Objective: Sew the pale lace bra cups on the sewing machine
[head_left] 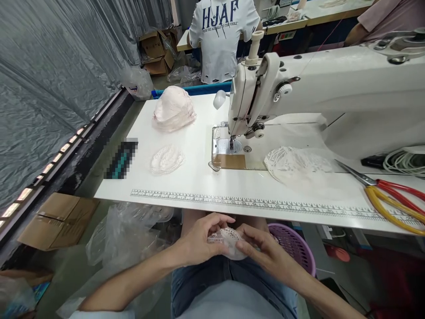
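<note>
Below the table's front edge, over my lap, both hands pinch one small white lace piece [229, 241]. My left hand [199, 239] grips its left side with curled fingers. My right hand [265, 250] holds its right side, fingers closed on the lace. On the white table [199, 181] above lie a single lace piece [166, 159], a stack of pale pink lace cups [174, 108] and a larger lace heap [299, 166] by the sewing machine [299, 88].
Red and yellow scissors [388, 192] lie at the table's right. A purple basket [292, 243] stands by my right knee. Clear plastic bags [126, 235] and cardboard [56, 219] lie on the floor at left. A person in a white shirt [222, 35] works beyond the table.
</note>
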Demonstrator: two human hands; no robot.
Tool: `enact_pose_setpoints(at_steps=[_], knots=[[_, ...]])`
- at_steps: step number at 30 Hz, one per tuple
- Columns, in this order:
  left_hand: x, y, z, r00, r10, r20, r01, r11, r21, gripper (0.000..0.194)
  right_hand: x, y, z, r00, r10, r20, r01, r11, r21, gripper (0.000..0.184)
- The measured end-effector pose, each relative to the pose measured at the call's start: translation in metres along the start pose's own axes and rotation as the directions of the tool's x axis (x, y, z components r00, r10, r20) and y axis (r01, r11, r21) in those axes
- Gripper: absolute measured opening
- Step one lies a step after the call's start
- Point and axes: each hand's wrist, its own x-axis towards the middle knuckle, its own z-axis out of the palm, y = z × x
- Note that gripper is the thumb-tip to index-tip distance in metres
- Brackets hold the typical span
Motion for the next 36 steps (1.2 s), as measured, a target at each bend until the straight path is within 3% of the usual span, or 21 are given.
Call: enact_pose_setpoints(at_steps=[3,6,10,15,18,23,31,36], knots=[[-0.001,0.001,0.001,1.0,-0.005,-0.007,0.006,0.996,0.088,0.057,0.002,0.001,0.003,1.0,0.013,-0.028,-0.011,0.997,0.078,0.032],[-0.002,-0.002,0.002,0.998,-0.056,-0.005,0.056,0.997,0.056,0.06,0.001,0.003,0.003,0.998,0.047,-0.041,-0.043,0.995,0.095,0.031],[0.0,-0.006,0.005,0.985,-0.17,0.0,0.17,0.985,-0.011,0.043,0.0,0.004,0.001,0.998,0.048,-0.042,-0.044,0.995,0.092,0.03],[0.002,-0.005,0.007,0.992,-0.124,0.011,0.124,0.992,0.01,0.039,0.0,0.006,0.001,0.997,0.055,-0.052,-0.052,0.997,0.062,0.031],[0.005,-0.005,0.011,0.993,-0.113,-0.042,0.116,0.99,0.085,0.041,0.0,0.009,0.002,0.996,0.058,-0.061,-0.058,0.998,0.017,0.033],[0.009,-0.004,0.015,0.988,-0.11,-0.11,0.123,0.986,0.113,0.021,0.002,0.012,0.003,0.996,0.032,-0.088,-0.038,0.998,-0.06,0.033],[0.009,-0.007,0.011,0.99,-0.139,-0.03,0.139,0.99,0.015,0.023,0.004,0.008,-0.004,0.998,0.054,-0.009,-0.054,0.998,-0.036,0.032],[0.008,-0.006,0.012,0.989,-0.128,-0.072,0.133,0.988,0.082,0.024,0.003,0.007,-0.004,0.998,0.07,-0.003,-0.07,0.997,-0.045,0.032]])
